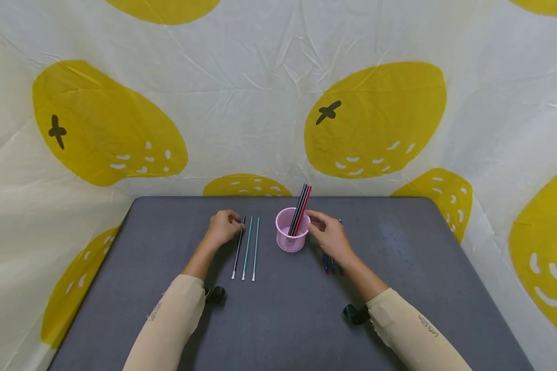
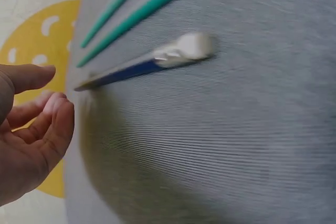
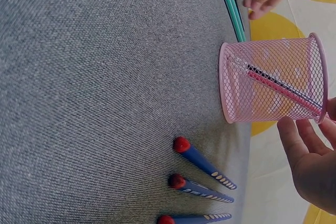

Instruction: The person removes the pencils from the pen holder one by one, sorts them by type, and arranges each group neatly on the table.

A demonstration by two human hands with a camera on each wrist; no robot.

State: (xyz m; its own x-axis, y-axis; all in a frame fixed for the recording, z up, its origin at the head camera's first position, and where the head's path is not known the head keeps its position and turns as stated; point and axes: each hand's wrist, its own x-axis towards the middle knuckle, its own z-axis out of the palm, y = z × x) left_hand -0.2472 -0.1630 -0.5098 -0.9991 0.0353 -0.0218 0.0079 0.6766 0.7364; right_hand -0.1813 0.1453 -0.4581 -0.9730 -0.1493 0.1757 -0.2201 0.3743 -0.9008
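Beyond both hands I see a creased, glossy white cloth (image 1: 250, 67) printed with big yellow fruit shapes. Beneath them spreads a dark grey table (image 1: 283, 330) with a fine, ribbed weave and rounded far corners.

I have the left hand (image 1: 223, 226) released, thumb and loosely bent fingers apart with nothing between them. The right hand (image 1: 331, 238) is grasping a pink cup (image 1: 291, 246) by its side and rim, so the cup sits just left of that hand, upright. It is round, walled in diamond mesh, with smooth bands at rim and base.

Inside it, black pencils (image 1: 299, 208) and red pencils (image 1: 304, 208) lean together against the rim, their upper ends sticking out near my right fingers; I cannot count them surely.

Just beside the left fingertips lies one dark pencil (image 2: 131, 73), and right of it two teal pencils (image 2: 128, 24); their near ends carry silvery bands and white tips. Under the right hand, partly hidden by it, lie three blue pencils (image 3: 202, 191) with rounded red ends and rows of pale oval dimples.
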